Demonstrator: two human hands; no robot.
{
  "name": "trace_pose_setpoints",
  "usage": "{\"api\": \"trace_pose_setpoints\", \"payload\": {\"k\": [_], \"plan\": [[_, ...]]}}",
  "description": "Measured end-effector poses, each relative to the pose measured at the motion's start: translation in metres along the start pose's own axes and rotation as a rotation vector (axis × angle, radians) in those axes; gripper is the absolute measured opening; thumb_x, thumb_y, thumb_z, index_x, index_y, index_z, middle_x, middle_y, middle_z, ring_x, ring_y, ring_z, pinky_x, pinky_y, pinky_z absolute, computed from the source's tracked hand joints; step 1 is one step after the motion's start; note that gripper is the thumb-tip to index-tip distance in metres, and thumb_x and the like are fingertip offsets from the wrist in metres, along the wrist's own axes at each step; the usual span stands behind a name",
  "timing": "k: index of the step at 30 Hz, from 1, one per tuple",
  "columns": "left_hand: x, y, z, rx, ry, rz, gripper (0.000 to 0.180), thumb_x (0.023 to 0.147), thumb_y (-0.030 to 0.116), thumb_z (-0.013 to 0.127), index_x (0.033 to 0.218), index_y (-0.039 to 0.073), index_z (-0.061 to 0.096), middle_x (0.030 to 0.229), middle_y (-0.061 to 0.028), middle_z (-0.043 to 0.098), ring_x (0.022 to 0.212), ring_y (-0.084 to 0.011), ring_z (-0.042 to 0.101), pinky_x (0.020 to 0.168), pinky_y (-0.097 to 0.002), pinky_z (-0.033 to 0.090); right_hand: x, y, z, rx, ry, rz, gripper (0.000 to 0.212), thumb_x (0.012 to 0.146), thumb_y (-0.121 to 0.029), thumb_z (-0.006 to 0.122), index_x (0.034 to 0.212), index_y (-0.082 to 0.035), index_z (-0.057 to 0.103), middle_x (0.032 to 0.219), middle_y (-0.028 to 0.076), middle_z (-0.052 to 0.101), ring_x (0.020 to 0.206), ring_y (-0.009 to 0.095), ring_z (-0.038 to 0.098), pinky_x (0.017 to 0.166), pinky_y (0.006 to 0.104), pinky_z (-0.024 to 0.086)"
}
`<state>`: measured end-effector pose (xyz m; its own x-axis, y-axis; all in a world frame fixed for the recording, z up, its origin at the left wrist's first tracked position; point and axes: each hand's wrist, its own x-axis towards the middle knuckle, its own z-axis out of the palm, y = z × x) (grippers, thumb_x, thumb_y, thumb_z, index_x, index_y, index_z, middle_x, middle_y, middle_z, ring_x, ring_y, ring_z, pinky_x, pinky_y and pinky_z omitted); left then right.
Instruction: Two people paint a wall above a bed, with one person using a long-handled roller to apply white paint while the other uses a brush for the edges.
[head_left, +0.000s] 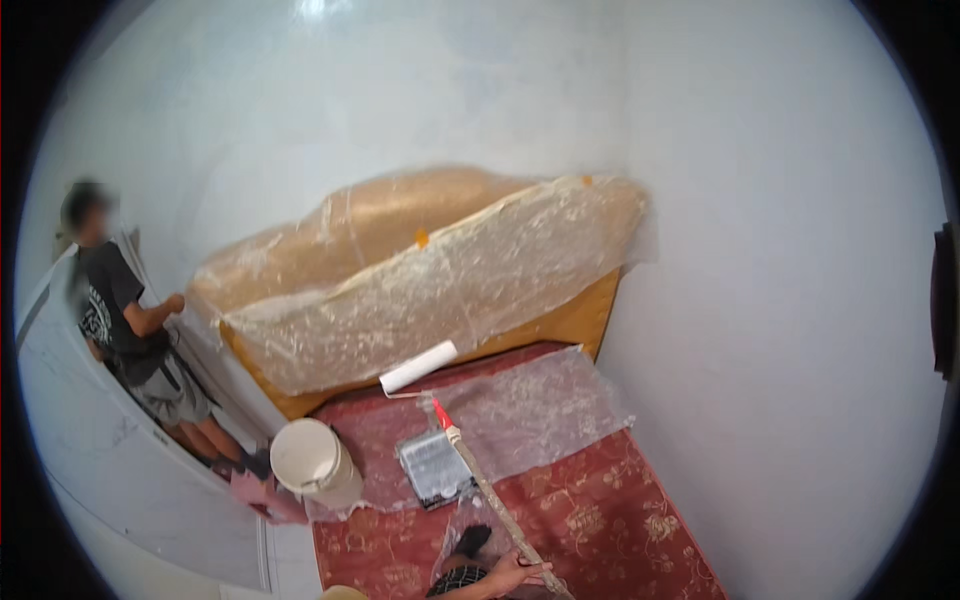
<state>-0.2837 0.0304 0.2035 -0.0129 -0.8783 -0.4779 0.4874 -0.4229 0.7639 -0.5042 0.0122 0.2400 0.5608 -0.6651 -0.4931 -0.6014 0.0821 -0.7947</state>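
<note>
- From where I stand, the left hand (pixel 513 574) is the one on the job, low in the view, its fingers curled round a long, paint-spattered pole (pixel 498 508).
- The right hand is out of sight, so I cannot tell how its fingers stand.
- The pole's long axis slants away from those fingers, forward and to the person's left, up to a red handle (pixel 442 414).
- At its far end sits the white roller sleeve (pixel 418 367), lying crosswise to the pole, its right end tipped farther away; it shows against the bed's head edge, before the plastic-draped headboard (pixel 590 315). How high it hangs, I cannot tell.
- The relation that matters: the paint tray (pixel 433 465) lies between fingers and sleeve, just left of the pole's line, on the red bed (pixel 620 500), nearer its left edge than its right.
- A pale bucket (pixel 345 487) stands by the bed's left edge, farther from the hand than the tray.
- Beyond it, a co-worker (pixel 128 305) stands well apart.
</note>
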Motion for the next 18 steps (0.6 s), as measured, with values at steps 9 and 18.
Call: {"api": "trace_pose_setpoints", "payload": {"k": [9, 18], "plan": [[0.049, 0.206, 0.054, 0.397, -0.02, 0.546, 0.038, 0.079, 0.01, 0.068, 0.103, 0.001, 0.041, 0.076, -0.0057, 0.058, 0.056, -0.0126, 0.055, 0.047, -0.024, 0.043, 0.01, 0.0, -0.038, 0.005, 0.281, -0.064, 0.047, 0.089, -0.034, 0.047, 0.131, -0.013, 0.042, 0.095, 0.009, 0.058, 0.08, 0.019, 0.056, 0.07, 0.0349, 0.046], [0.176, 0.396, 0.105, 0.399, -0.064, 0.592, 0.025, 0.078, 0.007, 0.066, 0.095, 0.002, 0.048, 0.076, -0.0053, 0.057, 0.058, -0.0138, 0.056, 0.046, -0.0256, 0.049, 0.065, 0.017, -0.095, -0.017, 0.549, -0.081, 0.05, 0.091, -0.038, 0.044, 0.133, -0.012, 0.039, 0.109, 0.012, 0.058, 0.091, 0.024, 0.056, 0.077, 0.039, 0.046]]}}
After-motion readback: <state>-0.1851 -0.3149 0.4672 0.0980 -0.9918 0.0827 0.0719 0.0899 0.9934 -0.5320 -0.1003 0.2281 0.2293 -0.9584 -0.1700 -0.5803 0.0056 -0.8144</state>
